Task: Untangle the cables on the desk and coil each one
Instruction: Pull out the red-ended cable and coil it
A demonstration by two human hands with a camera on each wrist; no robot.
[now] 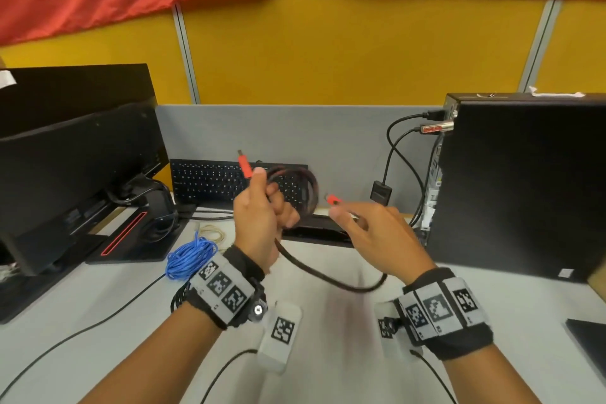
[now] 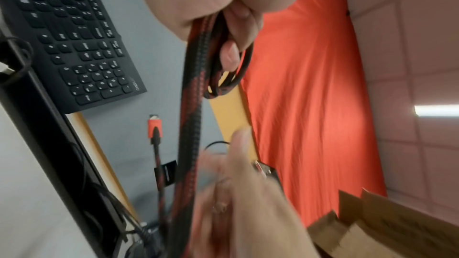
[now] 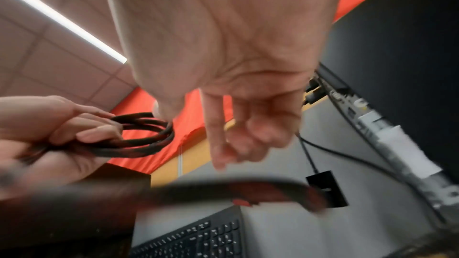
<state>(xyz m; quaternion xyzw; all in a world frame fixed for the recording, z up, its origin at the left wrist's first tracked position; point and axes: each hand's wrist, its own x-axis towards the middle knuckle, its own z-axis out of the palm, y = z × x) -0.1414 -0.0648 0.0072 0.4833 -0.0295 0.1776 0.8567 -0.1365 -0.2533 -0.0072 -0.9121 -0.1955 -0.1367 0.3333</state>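
A: What is on the desk (image 1: 328, 321), starting from the big things?

B: A monitor (image 1: 75, 180) at the left, a computer case (image 1: 524, 187) at the right, a keyboard (image 1: 210, 184) leaning on the back panel. Near the left wrist lies a blue cable (image 1: 188, 257), already coiled, and behind it a thin beige cable (image 1: 214, 233).

A: And the cable in work?

B: It is the red-and-black cable (image 1: 328, 275), in the air above the desk. The left hand (image 1: 259, 220) grips the finished loops, fingers curled around them, and one red plug (image 1: 244, 165) stands up above the thumb.

A: The right hand (image 1: 377, 233)?

B: It pinches the cable near the other red plug (image 1: 333, 199); the other fingers are loose and spread.

A: How does the free piece lie?

B: It hangs in a low curve from the left fist to the right hand, so its long direction is left to right. The right hand is nearer the free end. I think this last piece should be carried left, onto the loops.
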